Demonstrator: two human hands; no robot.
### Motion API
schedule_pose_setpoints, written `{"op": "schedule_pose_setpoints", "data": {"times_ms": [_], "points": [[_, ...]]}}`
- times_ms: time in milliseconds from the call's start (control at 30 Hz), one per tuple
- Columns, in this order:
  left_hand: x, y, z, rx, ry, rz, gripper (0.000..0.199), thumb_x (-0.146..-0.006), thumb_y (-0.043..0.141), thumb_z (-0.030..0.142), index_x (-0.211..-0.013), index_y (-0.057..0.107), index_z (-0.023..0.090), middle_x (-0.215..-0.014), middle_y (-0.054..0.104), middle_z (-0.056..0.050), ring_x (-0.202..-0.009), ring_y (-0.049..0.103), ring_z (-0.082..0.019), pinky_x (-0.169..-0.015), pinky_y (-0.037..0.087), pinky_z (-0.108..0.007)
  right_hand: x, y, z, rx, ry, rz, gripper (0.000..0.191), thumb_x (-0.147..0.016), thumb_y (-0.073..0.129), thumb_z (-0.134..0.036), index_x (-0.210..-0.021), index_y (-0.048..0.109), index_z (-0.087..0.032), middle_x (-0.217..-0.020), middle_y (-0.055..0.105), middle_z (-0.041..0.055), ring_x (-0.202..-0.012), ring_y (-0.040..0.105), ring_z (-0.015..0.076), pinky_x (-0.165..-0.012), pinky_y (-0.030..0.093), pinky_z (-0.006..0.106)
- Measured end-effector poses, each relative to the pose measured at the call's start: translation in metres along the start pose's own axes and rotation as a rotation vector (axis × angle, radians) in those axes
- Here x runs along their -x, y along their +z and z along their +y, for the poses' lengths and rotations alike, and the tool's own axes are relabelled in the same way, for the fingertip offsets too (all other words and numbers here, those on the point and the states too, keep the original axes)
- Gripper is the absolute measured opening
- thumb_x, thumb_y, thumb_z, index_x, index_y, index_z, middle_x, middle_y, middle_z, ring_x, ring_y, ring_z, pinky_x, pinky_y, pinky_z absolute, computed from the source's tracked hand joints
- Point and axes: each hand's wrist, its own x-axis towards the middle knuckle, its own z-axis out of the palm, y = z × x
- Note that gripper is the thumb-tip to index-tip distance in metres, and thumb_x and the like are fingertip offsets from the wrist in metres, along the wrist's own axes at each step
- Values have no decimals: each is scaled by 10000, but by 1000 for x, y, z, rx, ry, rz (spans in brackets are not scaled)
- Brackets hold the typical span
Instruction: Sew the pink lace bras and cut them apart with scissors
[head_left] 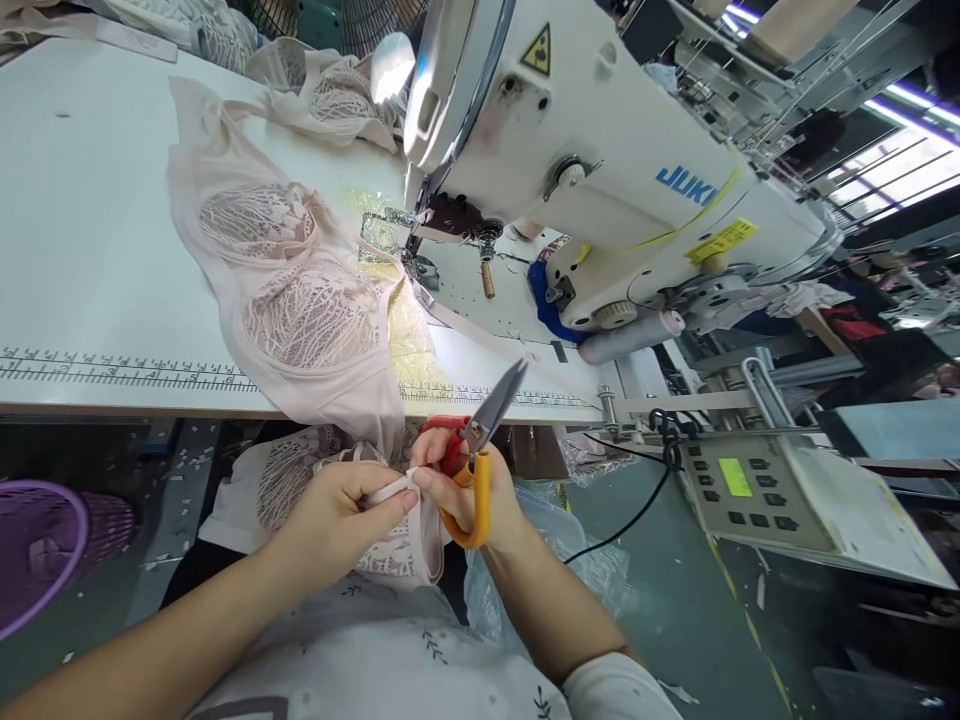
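Pinches the pale strap [388, 491], probably light, soft and limp, so best taken by its edges, between thumb and fingers of left hand [337, 515] and right hand [501, 495], before the table [97, 250], with scissors [476, 434] in the right.

Sewing table [82, 220]: surface and load

Top white and flat. Printed ruler scale [120, 369] runs along the front edge, partly covered by cloth. From where I stand, sewing machine [637, 190] takes up the right-hand part. Pale pink bra [311, 315] with lace cups lies spread left of it, one side close to the needle area, lower edge hanging over the front. Heap of similar lace pieces [337, 100] along the back. Narrow pale band [499, 335] extends from near the needle toward the right front corner.

Floor [645, 560]: grey-green; yellow line [750, 620] across it, pale scraps [761, 592] scattered.
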Motion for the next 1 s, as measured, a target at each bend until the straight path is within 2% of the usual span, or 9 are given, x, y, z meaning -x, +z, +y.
{"op": "schedule_pose_setpoints", "data": {"times_ms": [100,167,267,367,467,700,1000], "points": [[-1,-2,-1,59,-63,-40,379,-784,520,383,-516,338,187,-542,263,49,-508,256,-87,-475,199,-245,8,-10,-1,-1,93,-50,318,-776,680,-418,-838,448,-209,-786,510,3,-666,482,116,-624,419,272],[-1,-5,-1,93,-119,-69,376,-765,538,380,-511,340,187,-539,270,52,-497,248,-81,-472,190,-243,15,-21,-5,44,189,-172,462,-737,659,-584,-896,457,-199,-801,486,11,-660,462,118,-594,401,265],[-2,-11,0,146,-197,-93,373,-748,553,372,-500,344,186,-521,273,60,-480,235,-73,-466,176,-239,26,-38,-9,200,306,-419,670,-695,464,-814,-908,459,-179,-765,447,8,-625,426,119,-554,377,261],[-3,-14,-1,210,-247,-130,381,-747,559,374,-493,346,185,-504,257,71,-469,204,-66,-457,153,-237,35,-48,-10,382,329,-622,717,-705,278,-875,-843,426,-188,-735,435,8,-622,424,128,-572,394,273],[-4,-14,-3,226,-290,-149,382,-746,569,382,-498,359,182,-511,264,70,-474,212,-67,-457,151,-234,39,-50,-9,551,322,-729,707,-695,217,-892,-775,368,-206,-729,441,13,-624,416,134,-601,402,283],[-6,-15,-4,190,-332,-149,389,-708,578,354,-480,308,192,-483,222,81,-457,173,-55,-443,128,-230,39,-47,-8,801,301,-742,703,-681,113,-905,-706,274,-221,-667,390,-9,-567,344,124,-556,343,271],[-6,-17,-7,265,-371,-147,405,-661,607,368,-478,286,203,-474,232,81,-441,206,-55,-435,156,-221,40,-39,-12,778,431,-653,667,-733,258,-854,-696,389,-201,-651,459,7,-573,419,132,-532,344,250]]}}
